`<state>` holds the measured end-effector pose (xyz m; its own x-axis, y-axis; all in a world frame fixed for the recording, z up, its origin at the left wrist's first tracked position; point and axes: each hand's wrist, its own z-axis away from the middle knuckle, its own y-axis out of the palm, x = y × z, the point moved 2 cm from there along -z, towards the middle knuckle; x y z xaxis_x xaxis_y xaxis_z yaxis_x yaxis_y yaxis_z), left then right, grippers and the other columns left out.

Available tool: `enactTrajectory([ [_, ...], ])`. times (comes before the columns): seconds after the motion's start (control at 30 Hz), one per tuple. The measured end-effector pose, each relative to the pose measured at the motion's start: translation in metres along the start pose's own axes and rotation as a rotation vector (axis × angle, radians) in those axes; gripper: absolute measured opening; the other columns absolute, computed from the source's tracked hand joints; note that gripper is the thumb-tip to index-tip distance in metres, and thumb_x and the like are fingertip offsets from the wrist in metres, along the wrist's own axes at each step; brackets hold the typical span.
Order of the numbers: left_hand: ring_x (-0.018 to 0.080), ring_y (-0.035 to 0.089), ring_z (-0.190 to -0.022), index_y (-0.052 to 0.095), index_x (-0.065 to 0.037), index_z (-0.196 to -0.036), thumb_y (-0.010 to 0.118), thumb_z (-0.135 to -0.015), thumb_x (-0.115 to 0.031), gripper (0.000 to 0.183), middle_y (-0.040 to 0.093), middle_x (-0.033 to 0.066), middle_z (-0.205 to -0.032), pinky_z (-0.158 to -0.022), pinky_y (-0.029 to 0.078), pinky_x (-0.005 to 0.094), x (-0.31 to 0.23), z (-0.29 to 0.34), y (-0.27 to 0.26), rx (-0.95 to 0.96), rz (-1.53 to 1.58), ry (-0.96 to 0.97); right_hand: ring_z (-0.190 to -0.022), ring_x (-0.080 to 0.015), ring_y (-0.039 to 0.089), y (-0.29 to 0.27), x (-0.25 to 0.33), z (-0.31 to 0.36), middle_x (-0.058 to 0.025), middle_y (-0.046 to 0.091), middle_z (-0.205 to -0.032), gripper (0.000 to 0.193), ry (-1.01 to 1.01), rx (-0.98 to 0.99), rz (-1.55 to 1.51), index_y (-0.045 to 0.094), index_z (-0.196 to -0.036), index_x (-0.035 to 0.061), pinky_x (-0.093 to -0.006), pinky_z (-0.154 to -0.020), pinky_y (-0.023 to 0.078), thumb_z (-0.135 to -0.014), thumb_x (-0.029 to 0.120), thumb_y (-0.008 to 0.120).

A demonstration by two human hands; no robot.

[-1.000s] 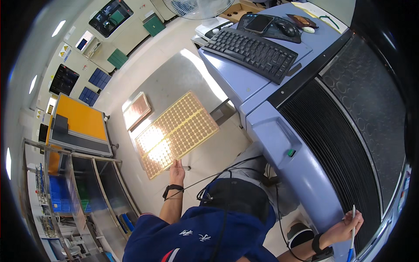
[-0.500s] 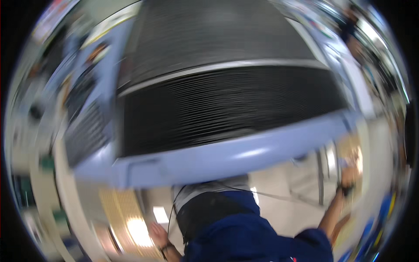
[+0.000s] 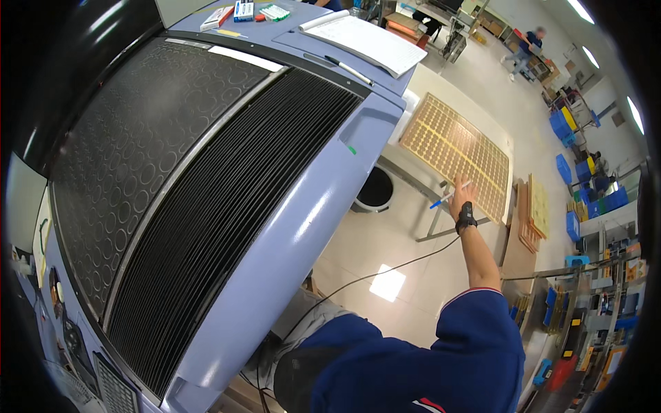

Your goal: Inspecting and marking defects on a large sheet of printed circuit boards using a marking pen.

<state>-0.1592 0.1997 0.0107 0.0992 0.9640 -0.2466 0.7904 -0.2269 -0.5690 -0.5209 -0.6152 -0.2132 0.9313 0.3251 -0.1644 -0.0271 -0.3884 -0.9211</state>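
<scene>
The panel [image 3: 458, 153], a flat rectangular sheet patterned with rows of gold-brown discs and divided by a paler band, lies on a white tabletop [image 3: 451, 89], its long side running obliquely. At the panel's near edge is the right hand [image 3: 460, 198], fingers extended over the margin; its grip encloses a slim marker [image 3: 439, 202] with a blue end, which points away from the panel. Whether the fingers also grasp the panel cannot be told. The left hand lies outside the view, so its grip cannot be determined. A black wristband [image 3: 466, 216] circles the right wrist, just nearer the wearer than the panel, and a dark cable [image 3: 415, 260] trails from it.

Left of the panel, a round bin [image 3: 372, 208] with a dark interior stands on the floor. Farther left, a lavender machine [image 3: 289, 227] carries a black ribbed section [image 3: 234, 193] and, beyond that, a dark sheet [image 3: 151, 117] marked with circles. Beyond the panel and to its left, an open notebook [image 3: 368, 43] rests on the machine, with a pen [image 3: 350, 71] beside it. Just right of the panel are stacked orange-brown and yellow boards [image 3: 529, 219]. In the distance, beyond the panel and to its right, stands a co-worker [image 3: 529, 48].
</scene>
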Motion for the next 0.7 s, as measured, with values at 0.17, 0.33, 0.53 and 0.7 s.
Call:
enactTrajectory([
  [0.17,0.0365,0.067,-0.092,0.069,0.004,-0.114,0.046,-0.106,-0.013,0.030,0.071,0.0196,-0.104,-0.083,0.053,0.0431,-0.006,-0.028,-0.010,0.042,0.027,0.019,-0.110,-0.0436,0.063,-0.026,-0.043,-0.047,-0.0239,0.067,-0.113,0.055,0.120,0.015,-0.230,0.056,-0.135,0.0130,-0.0520,-0.089,0.052,-0.084,-0.007,0.053],
  [0.33,0.0368,0.067,-0.091,0.064,0.004,-0.120,0.043,-0.107,-0.011,0.029,0.070,0.0201,-0.106,-0.079,0.053,0.0452,0.016,-0.022,0.007,0.154,-0.062,0.169,-0.079,-0.0407,0.067,-0.224,-0.061,-0.142,-0.0208,0.068,-0.083,0.018,0.145,-0.546,-0.267,0.066,-0.107,0.0103,-0.0481,-0.066,0.050,-0.095,0.010,0.053],
  [0.53,0.0375,0.068,-0.091,0.069,0.006,-0.113,0.042,-0.109,-0.017,0.036,0.071,0.0229,-0.105,-0.081,0.053,0.0446,0.030,0.008,0.043,0.084,0.159,0.082,-0.101,-0.0209,0.070,-0.380,-0.016,-0.125,-0.0122,0.070,-0.113,0.025,0.179,-0.563,-1.646,0.060,-0.123,-0.0028,-0.0335,-0.083,0.058,-0.104,0.013,0.055],
  [0.7,0.0398,0.067,-0.091,0.073,0.007,-0.106,0.043,-0.108,-0.028,0.046,0.072,0.0243,-0.102,-0.084,0.052,0.0471,-0.024,-0.004,0.043,-0.065,0.368,0.077,-0.110,-0.0246,0.069,-0.428,0.108,-0.066,-0.0169,0.066,-0.124,0.028,-0.199,-0.259,-2.213,0.053,-0.131,-0.0008,-0.0385,-0.097,0.059,-0.104,0.006,0.054],
])
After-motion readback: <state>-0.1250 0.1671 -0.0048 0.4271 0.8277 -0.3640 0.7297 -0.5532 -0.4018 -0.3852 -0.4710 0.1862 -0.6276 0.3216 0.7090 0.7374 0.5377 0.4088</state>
